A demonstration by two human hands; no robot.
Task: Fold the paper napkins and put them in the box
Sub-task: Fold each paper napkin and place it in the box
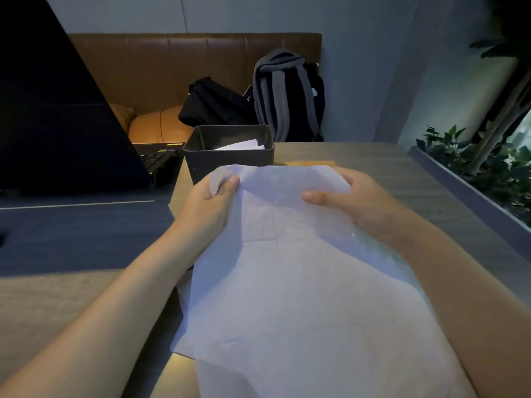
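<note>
Napkin [290, 282], white, unfolded, creased in a cross, fills frame centre down to the bottom edge. Left hand [211, 203] and right hand [353, 201] each pinch a top corner, thumbs on top, just below the dark box [230, 162], which holds white paper.

Looks like a café or lounge booth: brown leather bench [161, 70] with backpacks [287, 96], wooden table [373, 162], open laptop [57, 110], planter [474, 156] alongside.

White napkin [287, 282]; dark grey box [230, 160]; tan sofa [161, 67].
</note>
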